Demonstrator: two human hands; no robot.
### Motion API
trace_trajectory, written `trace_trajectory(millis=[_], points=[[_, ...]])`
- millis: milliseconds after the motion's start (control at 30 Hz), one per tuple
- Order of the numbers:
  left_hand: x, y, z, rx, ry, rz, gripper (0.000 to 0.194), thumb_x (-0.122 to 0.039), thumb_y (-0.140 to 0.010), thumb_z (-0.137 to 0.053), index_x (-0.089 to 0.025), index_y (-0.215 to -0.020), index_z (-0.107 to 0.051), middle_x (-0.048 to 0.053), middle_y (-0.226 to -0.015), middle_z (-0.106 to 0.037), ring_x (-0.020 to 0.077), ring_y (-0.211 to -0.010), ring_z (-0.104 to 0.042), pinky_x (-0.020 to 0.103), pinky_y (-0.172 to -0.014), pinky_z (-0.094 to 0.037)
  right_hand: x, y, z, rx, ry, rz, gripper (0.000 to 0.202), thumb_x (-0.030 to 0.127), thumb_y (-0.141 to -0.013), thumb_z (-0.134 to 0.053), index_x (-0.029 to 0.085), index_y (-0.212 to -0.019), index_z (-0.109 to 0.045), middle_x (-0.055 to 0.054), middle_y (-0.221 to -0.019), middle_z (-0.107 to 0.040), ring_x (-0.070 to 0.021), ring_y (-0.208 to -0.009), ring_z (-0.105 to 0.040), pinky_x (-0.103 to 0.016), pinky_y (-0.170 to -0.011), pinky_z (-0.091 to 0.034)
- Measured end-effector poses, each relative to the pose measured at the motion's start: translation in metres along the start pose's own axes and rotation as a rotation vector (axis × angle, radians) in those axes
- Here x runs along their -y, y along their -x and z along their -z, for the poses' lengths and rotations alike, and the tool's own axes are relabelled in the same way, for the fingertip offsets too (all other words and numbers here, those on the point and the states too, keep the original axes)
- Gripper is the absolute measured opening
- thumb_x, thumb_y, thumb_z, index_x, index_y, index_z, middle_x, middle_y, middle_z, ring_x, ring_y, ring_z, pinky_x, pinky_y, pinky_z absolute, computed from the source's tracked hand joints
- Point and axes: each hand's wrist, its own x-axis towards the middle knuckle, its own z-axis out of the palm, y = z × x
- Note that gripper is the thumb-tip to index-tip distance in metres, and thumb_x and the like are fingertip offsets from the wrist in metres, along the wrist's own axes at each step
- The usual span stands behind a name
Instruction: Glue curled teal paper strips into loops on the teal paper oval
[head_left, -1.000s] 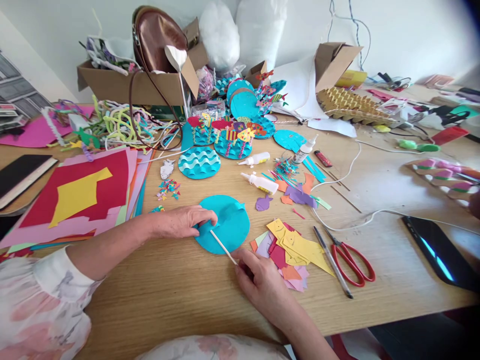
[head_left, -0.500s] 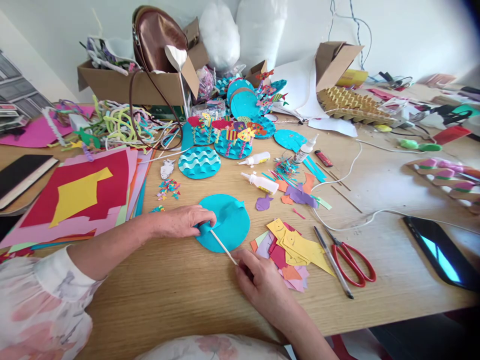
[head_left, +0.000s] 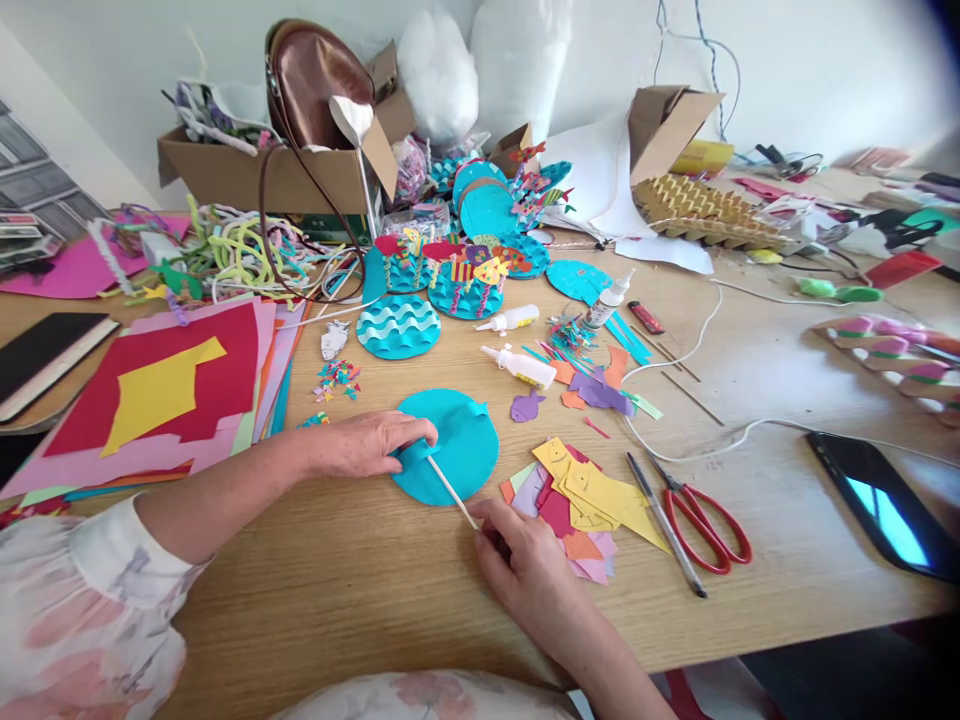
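A round blue disc [head_left: 465, 465] lies on the table in front of me, with a narrow blue paper strip [head_left: 474, 410] curling up along it. At the disc's left edge, my left hand [head_left: 379, 443] pinches one end of that strip between thumb and fingers. My right hand [head_left: 517, 550], at the lower right, is closed around a thin white stick [head_left: 452, 492]. The stick slants over the disc, and its far tip meets the strip beside my left fingers. Whether the tip is under the strip, I cannot tell.
Right of the disc are paper scraps [head_left: 592, 490], a pen [head_left: 667, 525], red-handled scissors [head_left: 709, 525] and a phone [head_left: 877, 510]. Glue bottles [head_left: 525, 367] and a wavy blue disc [head_left: 399, 326] stand beyond. Coloured paper sheets [head_left: 232, 385] are stacked at left.
Both hands have shifted very slightly to the right along with the stick. The strip's pinched end is lifted and curved a little more around the stick's tip.
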Motion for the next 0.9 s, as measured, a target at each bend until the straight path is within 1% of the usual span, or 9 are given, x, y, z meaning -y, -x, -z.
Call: trace_trajectory(millis=[100, 267, 400, 567, 767, 900], points=[[-0.001, -0.001, 0.002, 0.019, -0.004, 0.023, 0.045, -0.007, -0.071, -0.054, -0.024, -0.111, -0.040, 0.003, -0.105, -0.053, 0.0196, -0.095, -0.051, 0.029, -0.081, -0.038, -0.001, 0.005, 0.007, 0.032, -0.012, -0.012, 0.020, 0.011, -0.079, -0.039, 0.019, -0.088, -0.054, 0.000, -0.066, -0.058, -0.0117, -0.058, -0.051, -0.022, -0.052, -0.032], [-0.005, -0.004, 0.006, 0.048, 0.022, 0.046, 0.040, -0.006, -0.068, -0.053, -0.022, -0.104, -0.046, 0.002, -0.099, -0.055, 0.0191, -0.090, -0.052, 0.026, -0.076, -0.039, 0.001, 0.011, 0.014, 0.031, -0.033, 0.001, 0.019, 0.011, -0.078, -0.040, 0.018, -0.088, -0.054, 0.000, -0.067, -0.057, -0.0109, -0.058, -0.050, -0.021, -0.052, -0.033], [-0.005, -0.006, 0.007, 0.063, 0.008, 0.067, 0.041, -0.007, -0.067, -0.054, -0.023, -0.104, -0.046, 0.001, -0.094, -0.055, 0.0175, -0.085, -0.052, 0.025, -0.073, -0.039, 0.006, 0.005, 0.009, 0.017, -0.027, 0.047, 0.022, 0.009, -0.078, -0.039, 0.018, -0.090, -0.054, 0.000, -0.068, -0.057, -0.0107, -0.058, -0.051, -0.021, -0.052, -0.033], [-0.005, -0.007, 0.008, 0.076, 0.006, 0.077, 0.043, -0.006, -0.065, -0.054, -0.022, -0.105, -0.045, 0.000, -0.091, -0.053, 0.0170, -0.084, -0.052, 0.024, -0.071, -0.038, 0.007, -0.001, 0.001, 0.019, 0.031, 0.065, 0.024, 0.007, -0.078, -0.039, 0.019, -0.092, -0.054, -0.001, -0.072, -0.059, -0.0113, -0.060, -0.053, -0.021, -0.052, -0.032], [-0.007, -0.009, 0.009, 0.109, 0.006, 0.103, 0.043, -0.007, -0.065, -0.055, -0.023, -0.104, -0.044, -0.002, -0.082, -0.051, 0.0156, -0.079, -0.051, 0.022, -0.066, -0.038, 0.005, 0.002, -0.001, -0.005, 0.057, 0.063, 0.023, 0.008, -0.079, -0.039, 0.019, -0.094, -0.053, -0.001, -0.073, -0.059, -0.0116, -0.060, -0.053, -0.020, -0.052, -0.033], [-0.006, -0.011, 0.011, 0.134, 0.020, 0.127, 0.043, -0.009, -0.066, -0.055, -0.023, -0.105, -0.042, -0.001, -0.086, -0.051, 0.0160, -0.081, -0.050, 0.023, -0.067, -0.038, 0.003, 0.004, 0.001, -0.048, 0.019, 0.088, 0.022, 0.009, -0.079, -0.039, 0.019, -0.093, -0.053, -0.001, -0.071, -0.058, -0.0115, -0.059, -0.052, -0.021, -0.052, -0.034]])
